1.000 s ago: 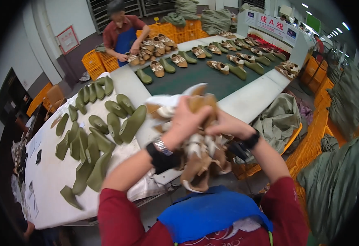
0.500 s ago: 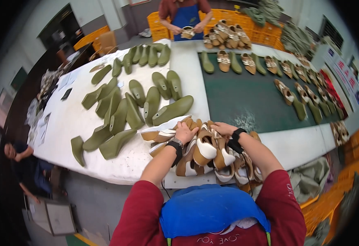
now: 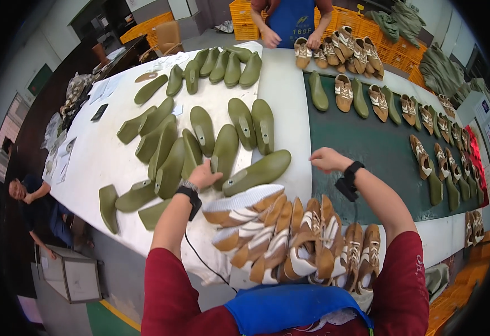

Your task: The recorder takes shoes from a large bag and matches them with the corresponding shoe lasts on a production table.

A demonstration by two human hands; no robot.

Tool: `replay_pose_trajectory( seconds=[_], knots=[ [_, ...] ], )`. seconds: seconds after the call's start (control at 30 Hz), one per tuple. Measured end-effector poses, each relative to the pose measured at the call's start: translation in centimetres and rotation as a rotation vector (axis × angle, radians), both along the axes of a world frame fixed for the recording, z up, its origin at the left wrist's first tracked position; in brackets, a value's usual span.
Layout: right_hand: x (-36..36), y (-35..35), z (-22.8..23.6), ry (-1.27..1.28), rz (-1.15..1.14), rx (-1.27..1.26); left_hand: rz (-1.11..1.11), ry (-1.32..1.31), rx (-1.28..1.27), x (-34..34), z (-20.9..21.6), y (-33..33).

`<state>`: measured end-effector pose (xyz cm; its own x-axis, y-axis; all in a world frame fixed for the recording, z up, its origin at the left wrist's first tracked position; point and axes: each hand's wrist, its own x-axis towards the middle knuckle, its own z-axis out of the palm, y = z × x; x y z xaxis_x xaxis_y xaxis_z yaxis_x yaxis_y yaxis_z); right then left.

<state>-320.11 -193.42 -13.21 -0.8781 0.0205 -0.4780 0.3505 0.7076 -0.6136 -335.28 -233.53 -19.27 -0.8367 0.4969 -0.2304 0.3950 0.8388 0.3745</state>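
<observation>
My left hand [image 3: 204,175] is over the group of green shoe lasts, its fingers apart, close to the heel of an upright-lying last [image 3: 225,147]. I cannot tell whether the fingertips touch it. Another green last [image 3: 258,172] lies slantwise just right of that hand. My right hand [image 3: 330,159] hovers above the near left edge of the dark green mat, fingers loosely bent, nothing in them. Between my forearms, close to my apron, a packed row of brown and white shoe uppers [image 3: 276,238] rests on the table edge.
More lasts [image 3: 218,68] stand at the far left of the white table [image 3: 127,129]. Lasts and brown-white uppers [image 3: 378,103] line the green mat [image 3: 357,151]. Across the table a co-worker in a blue apron [image 3: 291,25] handles uppers beside a pile [image 3: 357,50]. Someone sits at the left.
Both my hands have let go of the bunched uppers. The left moved left to the lasts, the right up over the mat. The co-worker's upper is now down by the pile.
</observation>
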Motion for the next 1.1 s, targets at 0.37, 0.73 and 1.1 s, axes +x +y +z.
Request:
replay_pose_trajectory(
  seconds=[0.37,0.73,1.1],
  knots=[
    [-16.3,-10.3,-6.4,0.267,-0.082,0.304,0.059,0.214,0.008,0.9,-1.0,2.8],
    [-1.6,4.4,0.0,-0.121,-0.757,-1.558,0.470,-0.798,1.075,-3.4,2.1,-1.5],
    [33.2,20.4,4.9,0.538,-1.285,-0.814,-0.101,-0.633,0.689,8.9,14.3,30.1]
  ],
)
